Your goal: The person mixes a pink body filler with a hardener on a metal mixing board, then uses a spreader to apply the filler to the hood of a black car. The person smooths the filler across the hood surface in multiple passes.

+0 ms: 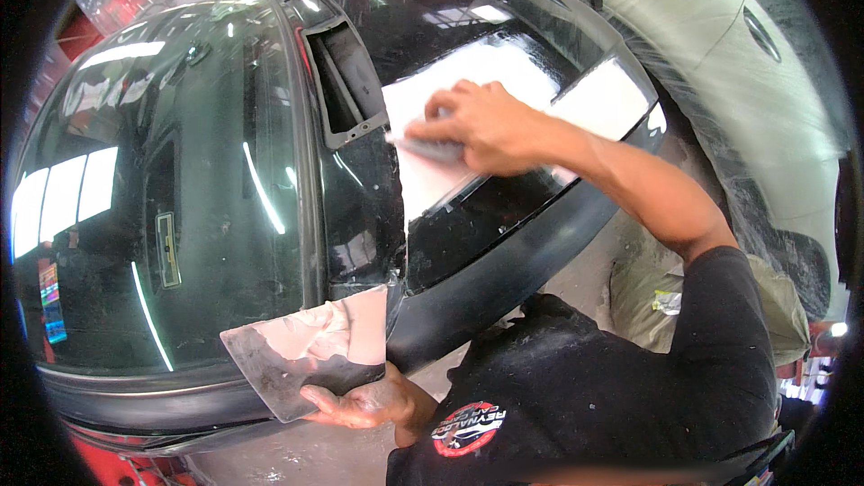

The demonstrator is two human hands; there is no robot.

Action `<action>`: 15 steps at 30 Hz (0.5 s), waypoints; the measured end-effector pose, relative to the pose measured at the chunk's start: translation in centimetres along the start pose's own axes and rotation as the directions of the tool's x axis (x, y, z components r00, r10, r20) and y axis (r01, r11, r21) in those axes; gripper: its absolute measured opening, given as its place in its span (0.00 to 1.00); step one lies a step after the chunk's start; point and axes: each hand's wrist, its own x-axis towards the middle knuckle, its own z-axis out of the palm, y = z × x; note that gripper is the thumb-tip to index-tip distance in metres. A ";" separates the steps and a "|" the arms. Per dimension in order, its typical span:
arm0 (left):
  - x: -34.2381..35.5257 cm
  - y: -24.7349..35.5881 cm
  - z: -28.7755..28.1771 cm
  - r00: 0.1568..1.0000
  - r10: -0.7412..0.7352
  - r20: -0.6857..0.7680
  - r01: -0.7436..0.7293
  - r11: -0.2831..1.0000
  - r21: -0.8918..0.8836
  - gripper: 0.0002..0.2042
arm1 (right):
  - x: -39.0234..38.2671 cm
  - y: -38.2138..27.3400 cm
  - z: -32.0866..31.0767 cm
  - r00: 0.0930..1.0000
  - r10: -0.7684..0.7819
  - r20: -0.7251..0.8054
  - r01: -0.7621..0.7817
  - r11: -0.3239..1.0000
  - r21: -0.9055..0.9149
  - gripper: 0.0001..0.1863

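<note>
My right hand (497, 130) is closed on a grey flat spreader (434, 149), pressed against the black car panel (459, 252). Around the spreader lies a smooth white-pink patch of body filler (427, 184); motion slightly smears the fingers and tool. Lower down, my left hand (364, 403) grips the bottom edge of a flat mixing plate (292, 387), thumb on its face. A lump of pinkish filler paste (319, 331) is spread over the upper part of that plate, which is tilted in front of the car's lower edge.
Left of the panel is the large, glossy dark rear window (207, 126) with reflections. A rectangular opening (346, 81) with a bare frame sits beside the filler. A pale car under plastic sheeting (720, 63) stands at the right, with a crumpled olive cover (639, 301) near it.
</note>
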 end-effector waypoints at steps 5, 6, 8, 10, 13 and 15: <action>-0.1 -0.1 -0.5 1.000 0.005 0.021 -0.005 1.000 -0.031 0.38 | -7.3 -3.3 1.5 0.994 -0.077 -0.084 0.078 0.997 0.013 0.40; -0.1 -0.1 -0.4 0.999 0.026 0.023 -0.025 0.999 -0.025 0.37 | -8.1 -3.6 1.6 0.995 -0.069 -0.070 0.071 0.997 0.015 0.44; 0.1 -0.3 -0.2 0.990 0.138 -0.004 -0.138 0.990 0.031 0.37 | -9.3 -3.7 1.4 0.994 -0.074 -0.082 0.075 0.997 0.008 0.44; 0.5 -0.4 0.3 0.999 0.018 -0.032 -0.022 0.990 -0.137 0.36 | -10.2 -3.1 0.7 0.994 -0.059 -0.088 0.058 0.998 -0.016 0.43; 0.8 -0.4 0.8 0.998 0.016 -0.064 -0.027 0.984 -0.175 0.37 | -10.8 0.3 -1.0 0.980 -0.014 -0.197 0.008 0.999 -0.032 0.39; 0.8 -0.3 0.8 0.990 0.112 -0.086 -0.120 0.988 -0.094 0.38 | -8.9 4.4 -1.6 0.945 0.065 -0.322 -0.094 0.992 -0.078 0.35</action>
